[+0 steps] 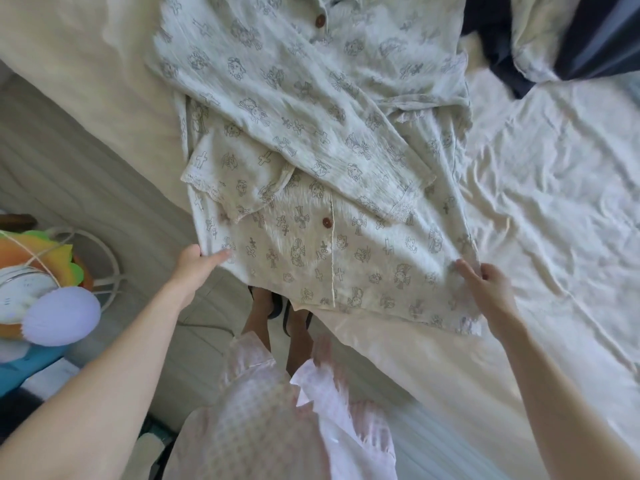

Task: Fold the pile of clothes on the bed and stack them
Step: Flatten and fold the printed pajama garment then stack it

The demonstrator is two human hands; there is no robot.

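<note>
Soft daylight washes the bed sheet (554, 188) pale, edges bow wide-angle, and everything looks slightly blurred.

Pale green shirt (311, 133) with grey cross print, brown buttons (327, 222).

Shirt (311, 133) on the bed (554, 202), left hand (194, 268) and right hand (491, 289) at its near corners

Bed (554, 188) w/ cream sheet; printed shirt (311, 133) on it, prob. dark garment (581, 39) too.
</note>
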